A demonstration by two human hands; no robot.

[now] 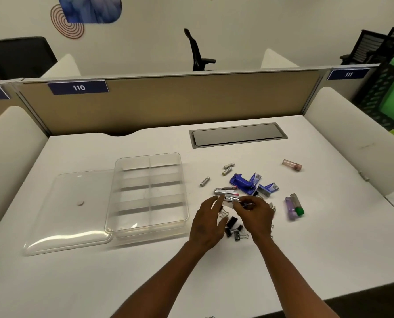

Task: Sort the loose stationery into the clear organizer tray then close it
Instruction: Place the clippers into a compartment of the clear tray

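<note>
A clear organizer tray [113,204] with several empty compartments sits left of centre on the white desk, and its clear lid [67,210] lies flat to its left. Loose stationery is scattered to the right: silver staplers [224,190], black binder clips [234,228], small batteries [204,181], a blue hole punch [242,182], blue staple boxes [268,188], purple and green-capped tubes [293,206] and a pink tube [292,165]. My right hand [257,214] pinches a small thin silver item over the pile. Beside it, my left hand [206,222] hovers with relaxed fingers, holding nothing.
A grey cable hatch [237,134] is set into the desk behind the pile. A tan partition [168,99] closes the back, and white side panels [343,136] flank the desk. The desk's front edge runs near my forearms.
</note>
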